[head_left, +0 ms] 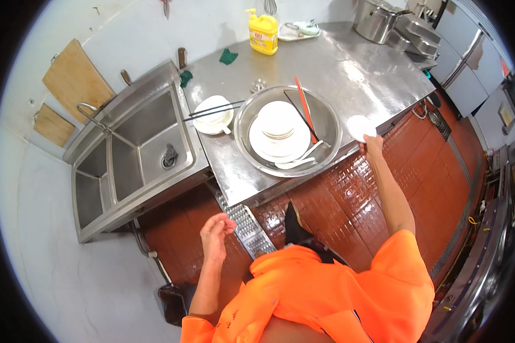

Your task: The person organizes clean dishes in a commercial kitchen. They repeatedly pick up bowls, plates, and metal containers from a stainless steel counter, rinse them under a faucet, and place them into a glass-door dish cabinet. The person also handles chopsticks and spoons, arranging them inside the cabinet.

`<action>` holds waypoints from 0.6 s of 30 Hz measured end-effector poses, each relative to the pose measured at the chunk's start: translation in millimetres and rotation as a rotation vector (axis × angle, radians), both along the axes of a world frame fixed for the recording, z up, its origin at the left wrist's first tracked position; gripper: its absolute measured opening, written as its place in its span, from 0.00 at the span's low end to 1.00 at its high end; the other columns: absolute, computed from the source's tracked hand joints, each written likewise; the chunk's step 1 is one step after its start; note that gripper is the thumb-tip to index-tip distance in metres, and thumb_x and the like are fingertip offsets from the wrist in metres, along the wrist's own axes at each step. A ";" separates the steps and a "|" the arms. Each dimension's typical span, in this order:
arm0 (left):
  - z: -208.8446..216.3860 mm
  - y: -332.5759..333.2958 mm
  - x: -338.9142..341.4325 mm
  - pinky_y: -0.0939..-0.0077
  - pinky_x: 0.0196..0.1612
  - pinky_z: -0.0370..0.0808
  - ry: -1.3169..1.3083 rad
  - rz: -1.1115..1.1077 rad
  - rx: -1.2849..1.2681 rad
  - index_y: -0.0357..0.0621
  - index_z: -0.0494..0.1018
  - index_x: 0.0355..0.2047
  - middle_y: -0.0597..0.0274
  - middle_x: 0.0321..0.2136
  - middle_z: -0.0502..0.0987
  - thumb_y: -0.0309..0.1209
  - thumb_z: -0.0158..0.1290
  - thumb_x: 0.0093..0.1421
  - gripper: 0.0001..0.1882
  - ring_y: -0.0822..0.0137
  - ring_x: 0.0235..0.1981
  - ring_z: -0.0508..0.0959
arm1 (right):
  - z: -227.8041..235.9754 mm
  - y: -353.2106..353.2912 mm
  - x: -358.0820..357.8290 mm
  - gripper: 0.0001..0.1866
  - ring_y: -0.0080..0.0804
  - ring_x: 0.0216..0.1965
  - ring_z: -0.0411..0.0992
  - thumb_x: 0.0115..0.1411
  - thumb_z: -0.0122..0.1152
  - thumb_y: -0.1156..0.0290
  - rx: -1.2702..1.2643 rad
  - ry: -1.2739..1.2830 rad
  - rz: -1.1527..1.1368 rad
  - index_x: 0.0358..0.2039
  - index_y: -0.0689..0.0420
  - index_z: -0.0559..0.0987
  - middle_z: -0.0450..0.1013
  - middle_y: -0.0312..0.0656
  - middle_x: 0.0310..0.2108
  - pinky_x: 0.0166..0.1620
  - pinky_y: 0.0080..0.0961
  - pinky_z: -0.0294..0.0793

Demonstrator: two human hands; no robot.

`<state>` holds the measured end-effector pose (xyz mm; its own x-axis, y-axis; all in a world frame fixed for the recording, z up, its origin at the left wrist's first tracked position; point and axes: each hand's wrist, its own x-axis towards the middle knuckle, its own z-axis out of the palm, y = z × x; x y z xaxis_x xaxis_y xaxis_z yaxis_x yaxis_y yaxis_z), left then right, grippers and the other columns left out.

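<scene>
My right hand [372, 146] is closed on the rim of a small white plate [360, 127], held out over the right front edge of the steel counter. My left hand [216, 235] hangs over the floor in front of the counter, fingers loosely bent and nothing visible in it. Between them, on the counter, sits a large steel basin [241, 143] with a stack of white plates [277, 134]. White spoons [295, 163] lie along its near side, and red chopsticks [304, 103] lean on its far rim. Left of it are white bowls [213, 117] with dark chopsticks [217, 110] across them.
A steel sink [154, 134] with a tap [91, 114] stands on the left, below hanging cutting boards [77, 77]. Along the counter's back are a yellow pump bottle [263, 35], a green pad [229, 56] and a steel pot [373, 23]. The red tiled floor [340, 197] looks wet.
</scene>
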<state>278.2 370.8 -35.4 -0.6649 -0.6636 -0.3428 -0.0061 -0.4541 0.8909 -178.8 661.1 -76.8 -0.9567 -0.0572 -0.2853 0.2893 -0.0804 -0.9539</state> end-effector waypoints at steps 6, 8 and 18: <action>38.5 -11.0 -85.8 0.80 0.35 0.71 -0.061 0.127 -0.217 0.36 0.73 0.38 0.59 0.28 0.77 0.25 0.47 0.61 0.08 0.72 0.29 0.75 | -37.8 -75.0 -94.3 0.12 0.24 0.11 0.65 0.54 0.52 0.76 0.103 -0.082 0.150 0.37 0.69 0.71 0.71 0.45 0.17 0.10 0.19 0.60; 51.8 -15.1 -115.7 0.80 0.35 0.70 -0.098 0.121 -0.312 0.36 0.73 0.38 0.60 0.28 0.77 0.25 0.47 0.61 0.08 0.72 0.29 0.74 | -38.3 -95.4 -108.0 0.11 0.24 0.10 0.65 0.54 0.52 0.76 0.164 -0.085 0.172 0.37 0.69 0.71 0.71 0.45 0.16 0.10 0.20 0.59; 57.2 -21.8 -223.2 0.80 0.38 0.71 -0.128 -0.068 -0.372 0.37 0.70 0.45 0.60 0.35 0.75 0.26 0.48 0.61 0.12 0.72 0.34 0.75 | -37.4 -115.9 -142.0 0.16 0.28 0.10 0.68 0.55 0.54 0.71 0.516 0.014 0.331 0.36 0.73 0.68 0.72 0.46 0.16 0.09 0.25 0.63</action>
<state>55.1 349.0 21.8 -0.6791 -0.7140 -0.1702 -0.1462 -0.0956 0.9846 -320.8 545.2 -114.2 -0.9156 -0.2098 -0.3431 0.2072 0.4851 -0.8496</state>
